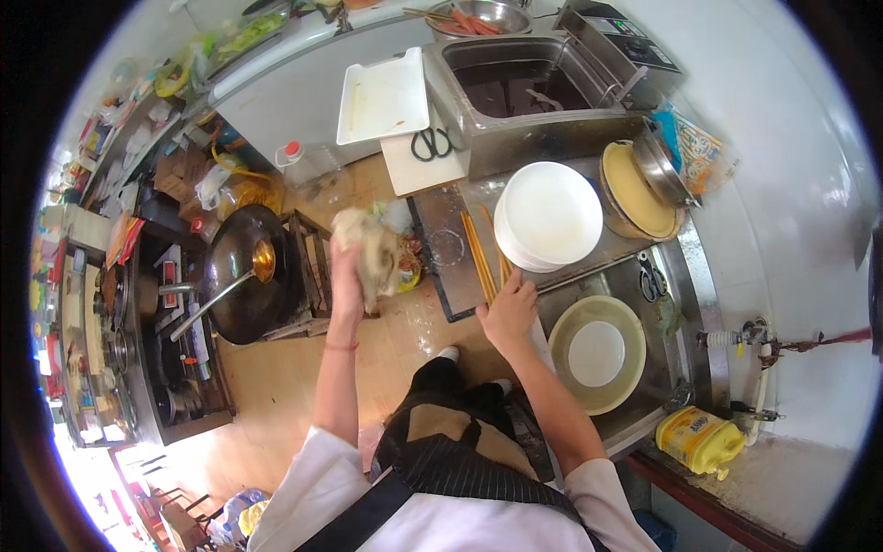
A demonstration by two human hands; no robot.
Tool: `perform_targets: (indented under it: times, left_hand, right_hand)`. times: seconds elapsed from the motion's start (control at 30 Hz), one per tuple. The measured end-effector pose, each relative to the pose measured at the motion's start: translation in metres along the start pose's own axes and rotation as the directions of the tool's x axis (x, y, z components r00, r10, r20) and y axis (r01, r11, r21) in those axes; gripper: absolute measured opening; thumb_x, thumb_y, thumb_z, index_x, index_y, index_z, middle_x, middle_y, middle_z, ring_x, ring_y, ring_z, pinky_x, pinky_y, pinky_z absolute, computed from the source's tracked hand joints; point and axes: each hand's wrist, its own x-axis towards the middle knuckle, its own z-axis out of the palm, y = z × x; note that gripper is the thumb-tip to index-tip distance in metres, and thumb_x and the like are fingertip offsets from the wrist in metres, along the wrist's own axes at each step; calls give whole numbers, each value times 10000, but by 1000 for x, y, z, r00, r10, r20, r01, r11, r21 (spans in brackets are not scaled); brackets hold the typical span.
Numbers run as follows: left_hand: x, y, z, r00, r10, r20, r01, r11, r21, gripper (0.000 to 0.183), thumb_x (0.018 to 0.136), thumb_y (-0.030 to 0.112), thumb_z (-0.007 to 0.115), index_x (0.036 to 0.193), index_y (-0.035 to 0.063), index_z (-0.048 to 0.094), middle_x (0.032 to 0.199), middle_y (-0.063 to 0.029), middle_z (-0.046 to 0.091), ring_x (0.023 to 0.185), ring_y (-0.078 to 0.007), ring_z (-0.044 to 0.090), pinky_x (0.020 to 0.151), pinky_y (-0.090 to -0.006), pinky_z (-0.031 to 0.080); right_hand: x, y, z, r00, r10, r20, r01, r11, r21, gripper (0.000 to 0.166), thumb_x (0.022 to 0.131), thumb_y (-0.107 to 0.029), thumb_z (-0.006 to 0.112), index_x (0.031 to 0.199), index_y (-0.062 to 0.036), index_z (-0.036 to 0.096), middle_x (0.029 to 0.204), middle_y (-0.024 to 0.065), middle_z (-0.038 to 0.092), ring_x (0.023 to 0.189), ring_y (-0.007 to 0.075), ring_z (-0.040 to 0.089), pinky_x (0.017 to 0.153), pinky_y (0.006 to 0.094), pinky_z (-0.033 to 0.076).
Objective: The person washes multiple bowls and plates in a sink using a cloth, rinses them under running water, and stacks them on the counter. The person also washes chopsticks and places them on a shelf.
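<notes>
My left hand [347, 276] is raised over the floor, closed around a crumpled beige cloth [372, 259]. My right hand [509, 310] rests at the near edge of the steel counter, its fingertips at the lower ends of several long wooden chopsticks [479, 255]; whether it grips them is hard to tell. A stack of white plates [549, 215] stands on the counter just beyond that hand. Right of the hand, a beige basin [562, 331] with a white round bowl or plate [597, 354] inside sits in the steel sink.
Black-handled scissors [651, 277] lie at the sink's far side. A fryer vat [524, 83] holds dark liquid, beside a white tray [383, 96]. A wok [234, 297] with a ladle [224, 300] stands on the left. A yellow jug [697, 438] is at the lower right.
</notes>
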Motion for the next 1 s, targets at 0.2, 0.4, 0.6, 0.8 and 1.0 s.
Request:
perform_targets:
  times: [0.2,0.4,0.6,0.8,1.0]
  left_hand:
    - [89,-79,41,895,229,383,-426,182,886,484,836,310,613,1260,105,499,1184,-157,495,1060,-333,482,877,-456,413]
    - [95,-136,50,797,337,500,-455,-208,866,437,766,348,665,1153,159,590,1168,-97,505,1036,-307,450,803,-440,384]
    - [39,-129,46,800,200,565,-571,-34,820,416,652,230,744,1042,140,631,1153,-79,534,1007,-303,480,812,-440,396]
    - [-37,-150,50,739,196,645,-662,26,749,435,575,242,786,974,141,647,1068,-50,550,989,-297,484,814,-436,421]
    - [-73,-150,56,730,-136,669,-565,430,704,416,630,243,748,1005,94,651,985,-115,576,983,-336,507,843,-421,439]
  right_hand:
    - [10,-27,1,979,177,104,-183,982,47,767,714,-153,743,1299,40,286,1180,251,345,1007,409,516,818,451,486]
    - [8,-28,7,970,198,139,-190,980,-66,490,813,-99,611,1214,19,357,1119,229,432,859,407,616,701,438,532]
    - [-55,-8,-41,948,220,228,-206,975,-82,290,864,-86,508,1118,21,416,1140,257,467,882,414,606,772,465,506]
    - [-142,35,-51,865,435,251,-437,898,-52,243,847,-88,500,1042,34,422,1055,295,521,942,478,549,815,502,453]
    - [-198,98,-35,873,482,77,-478,812,336,179,852,-68,484,995,26,430,889,266,554,848,449,556,752,486,437]
